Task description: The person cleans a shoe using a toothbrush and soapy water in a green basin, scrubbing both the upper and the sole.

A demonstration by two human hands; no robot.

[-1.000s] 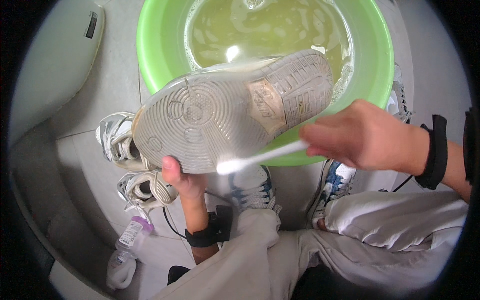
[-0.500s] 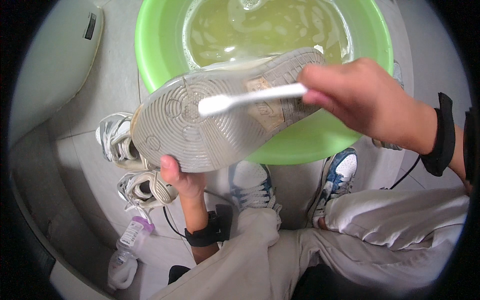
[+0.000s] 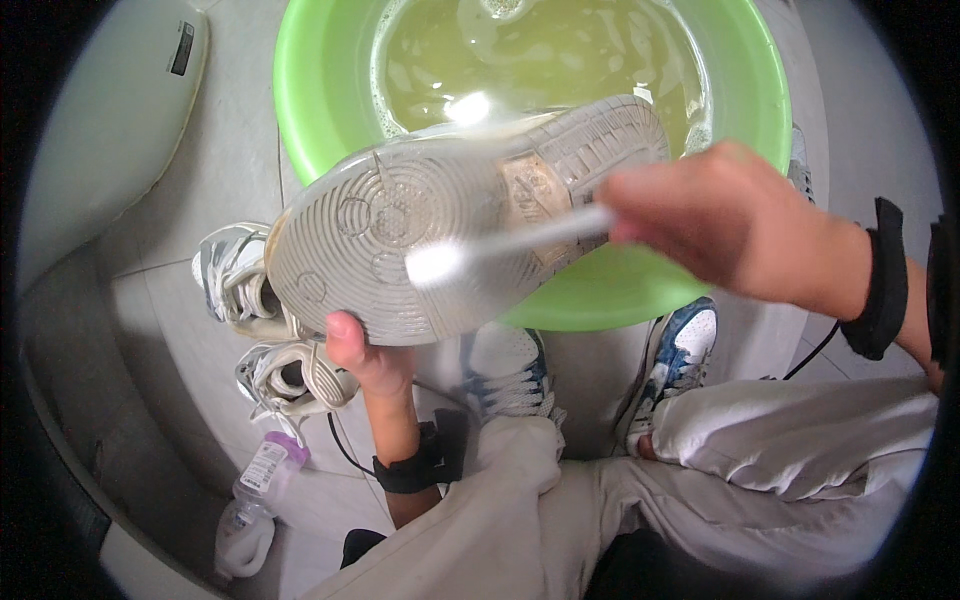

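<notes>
A pale sneaker (image 3: 350, 260) is held sole up over the near rim of a green basin (image 3: 305, 110). Its wet sole shows rings at the toe and a tan patch toward the heel. My left hand (image 3: 370, 360) grips the toe end from below, thumb on the sole's edge and the other fingers hidden under the shoe. In my right hand (image 3: 700, 225) is a white brush (image 3: 435, 262), closed around its handle; the brush head lies over the ringed forefoot. Motion blurs both brush and hand, and the bristles are hidden. Cloudy yellowish water (image 3: 540, 60) with some foam fills the basin.
Two white-and-grey sneakers (image 3: 235, 280) stand on the tiles at the left. Below them lies a clear bottle (image 3: 260, 480) with a purple part. My feet wear blue-and-white sneakers (image 3: 510, 370). A white curved fixture (image 3: 110, 130) rises at the upper left.
The brush head has moved a little down and right across the sole, and my right hand has shifted slightly the same way. The sneaker has moved slightly right in my left hand.
</notes>
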